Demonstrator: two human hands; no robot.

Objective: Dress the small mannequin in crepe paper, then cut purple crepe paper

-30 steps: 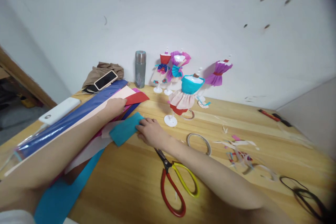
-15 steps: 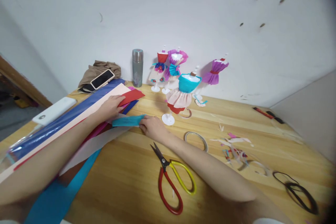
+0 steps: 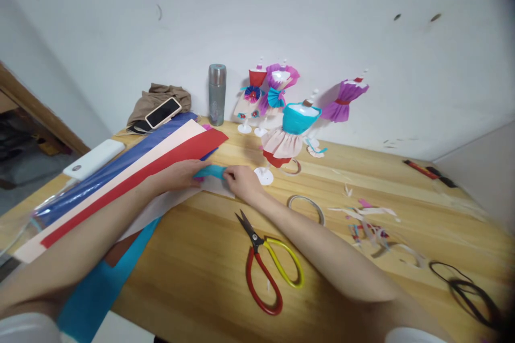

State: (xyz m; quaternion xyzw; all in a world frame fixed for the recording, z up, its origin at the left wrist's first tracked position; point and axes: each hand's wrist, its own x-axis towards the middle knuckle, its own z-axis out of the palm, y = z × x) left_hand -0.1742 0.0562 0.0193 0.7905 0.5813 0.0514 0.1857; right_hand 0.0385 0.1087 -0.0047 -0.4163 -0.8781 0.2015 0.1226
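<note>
A turquoise strip of crepe paper [image 3: 214, 171] is stretched between my two hands, above the front end of a pile of coloured sheets. My right hand [image 3: 244, 182] pinches its right end, fingers curled in. Closed over the strip's left end is my left hand [image 3: 183, 176], its fingertips partly hidden. Beneath the left forearm lie a red sheet [image 3: 181, 151], a pale pink sheet [image 3: 183, 132], a white sheet [image 3: 164, 206] and a long turquoise sheet [image 3: 94, 295]. Scissors [image 3: 255, 241] with one red and one yellow handle lie spread on the table, near my right forearm.
Several small dress forms in paper clothes, one in a turquoise top [image 3: 298, 119], stand behind my hands. A flask [image 3: 217, 96], a phone [image 3: 163, 112] and a white power bank [image 3: 94, 158] are farther left. To the right lie a tape roll [image 3: 308, 209], paper scraps [image 3: 374, 230] and a black cord [image 3: 470, 297].
My left hand has come off the red sheet and moved down to the turquoise strip. The red sheet now lies flatter over the pile. The view has shifted slightly.
</note>
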